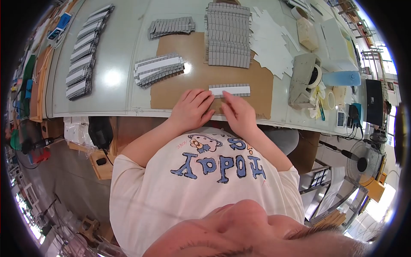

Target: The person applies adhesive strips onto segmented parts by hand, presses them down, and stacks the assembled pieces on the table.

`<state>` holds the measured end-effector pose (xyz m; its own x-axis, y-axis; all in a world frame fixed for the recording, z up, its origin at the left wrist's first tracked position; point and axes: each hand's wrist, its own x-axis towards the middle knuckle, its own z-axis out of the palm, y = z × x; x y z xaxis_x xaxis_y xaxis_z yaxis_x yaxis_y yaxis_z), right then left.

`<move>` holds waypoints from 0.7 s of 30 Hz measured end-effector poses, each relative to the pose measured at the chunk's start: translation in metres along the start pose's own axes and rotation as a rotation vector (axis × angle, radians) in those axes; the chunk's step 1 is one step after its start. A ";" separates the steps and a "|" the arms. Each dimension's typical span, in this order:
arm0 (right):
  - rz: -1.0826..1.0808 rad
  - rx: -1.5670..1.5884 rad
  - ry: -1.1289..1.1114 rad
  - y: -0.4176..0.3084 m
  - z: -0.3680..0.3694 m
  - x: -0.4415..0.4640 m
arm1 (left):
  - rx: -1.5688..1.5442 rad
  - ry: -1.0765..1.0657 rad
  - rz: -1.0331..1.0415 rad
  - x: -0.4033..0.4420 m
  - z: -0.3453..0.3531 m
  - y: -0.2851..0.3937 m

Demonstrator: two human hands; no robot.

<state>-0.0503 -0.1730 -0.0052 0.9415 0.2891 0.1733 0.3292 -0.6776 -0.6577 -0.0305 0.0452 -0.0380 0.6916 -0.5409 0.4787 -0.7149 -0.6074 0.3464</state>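
A short grey segmented strip [245,94] with a white band [236,90] along it lies on a brown board [171,97] in front of me. The fingertips of my left hand [192,108] touch the strip's left end, fingers stretched side by side and thumb apart. My right hand [239,112] has its index fingertip on the strip's lower edge near the middle, with the thumb held away. Beyond it stands a tall pile of grey segmented strips [228,36]. To the left lie a smaller stack with a white band on top [159,68] and another grey stack [171,27].
A long row of white-banded strips [85,55] lies at the table's left. White sheets [272,40] spread right of the pile. Farther right are a tape roll [314,76] in a holder, a blue bottle [342,78] and a cup [329,99]. A fan [363,163] stands at lower right.
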 end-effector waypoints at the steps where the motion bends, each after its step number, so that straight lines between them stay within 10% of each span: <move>1: -0.002 0.001 0.001 0.003 0.000 0.003 | 0.002 0.001 0.000 0.000 0.000 0.000; 3: -0.300 -0.363 0.038 -0.006 -0.007 0.014 | 0.002 0.007 -0.002 0.001 0.000 0.001; 8: -0.177 -0.556 0.066 0.017 -0.011 -0.003 | -0.070 -0.045 -0.013 0.001 -0.002 -0.001; 21: -0.311 -0.456 0.076 0.033 -0.010 -0.018 | -0.597 0.130 -0.104 -0.035 -0.027 0.001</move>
<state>-0.0558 -0.2079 -0.0226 0.7917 0.4843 0.3723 0.5749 -0.7967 -0.1862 -0.0580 0.0788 -0.0326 0.7697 -0.3980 0.4992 -0.6044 -0.2024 0.7705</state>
